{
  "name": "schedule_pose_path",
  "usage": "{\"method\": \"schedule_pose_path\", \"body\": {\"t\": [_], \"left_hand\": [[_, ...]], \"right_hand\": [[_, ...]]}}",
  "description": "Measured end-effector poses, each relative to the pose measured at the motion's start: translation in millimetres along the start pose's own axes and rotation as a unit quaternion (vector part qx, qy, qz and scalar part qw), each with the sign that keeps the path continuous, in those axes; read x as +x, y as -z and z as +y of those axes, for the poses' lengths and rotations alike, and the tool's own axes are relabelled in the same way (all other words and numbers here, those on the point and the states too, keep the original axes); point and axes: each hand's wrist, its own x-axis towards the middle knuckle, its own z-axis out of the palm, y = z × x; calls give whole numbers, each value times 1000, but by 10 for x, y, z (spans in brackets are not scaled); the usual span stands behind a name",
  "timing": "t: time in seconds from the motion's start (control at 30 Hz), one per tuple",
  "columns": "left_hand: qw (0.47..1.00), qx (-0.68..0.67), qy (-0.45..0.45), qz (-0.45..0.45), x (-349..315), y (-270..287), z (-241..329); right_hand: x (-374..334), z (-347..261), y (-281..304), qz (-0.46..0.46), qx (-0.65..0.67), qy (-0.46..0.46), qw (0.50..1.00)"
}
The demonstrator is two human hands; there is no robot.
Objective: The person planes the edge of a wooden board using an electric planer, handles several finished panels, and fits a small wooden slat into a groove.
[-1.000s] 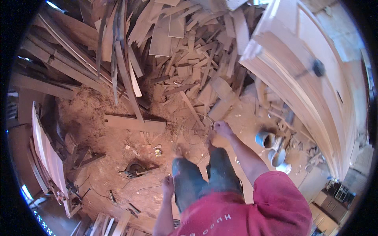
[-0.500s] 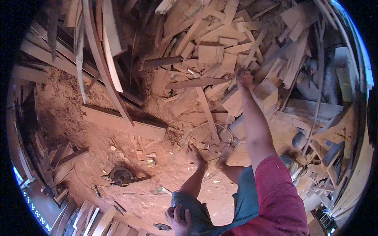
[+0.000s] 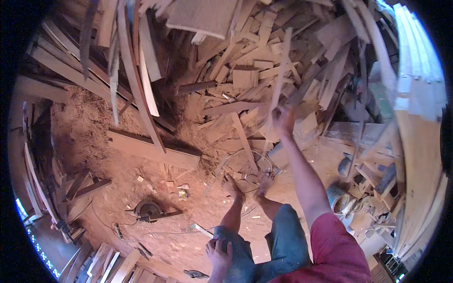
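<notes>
My right arm reaches forward over the heap of wood offcuts (image 3: pixel 245 78). My right hand (image 3: pixel 283 121) is closed around a long, thin wooden strip (image 3: pixel 281 70). The strip stands nearly upright in the picture, its far end over the heap and its near end close to my feet. My left hand (image 3: pixel 219 253) rests on my left knee with its fingers spread, holding nothing. Just in front of my bare feet, a narrow board (image 3: pixel 244 141) leans on the pile, next to a thin wire-like hoop (image 3: pixel 226 162).
A circular saw (image 3: pixel 148 211) lies on the dirt floor at the left, with its cord trailing. Behind it is a thick beam (image 3: pixel 153 148). Long planks (image 3: pixel 134 78) lean at the far left. A metal bucket (image 3: pixel 339 198) and more timber stand at the right.
My right hand has drawn back from the heap and lifted the wooden strip up out of it. The view has shifted slightly. My left hand stays on the knee.
</notes>
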Motion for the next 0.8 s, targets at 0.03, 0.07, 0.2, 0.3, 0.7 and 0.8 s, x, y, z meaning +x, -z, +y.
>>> {"method": "schedule_pose_path", "body": {"t": [0.03,0.07,0.2,0.3,0.7,0.8], "left_hand": [[1000,0,14,-15,-101,-28,-19],[1000,-2,15,-13,-166,-31,3],[996,-75,-46,1,-272,-19,222],[978,-178,-98,37,-65,267,716],[957,-254,-115,-78,162,-174,1188],[970,-205,-70,-110,-25,-226,1014]], "right_hand": [[-221,-295,238,-53,34,-29,998],[-465,-505,509,-106,63,-64,990],[-1325,-1145,1696,-112,107,-29,988],[-1670,-1302,2250,-127,88,19,988],[-761,-582,2373,-273,358,-239,860],[-93,-428,2163,-233,361,-229,873]]}}
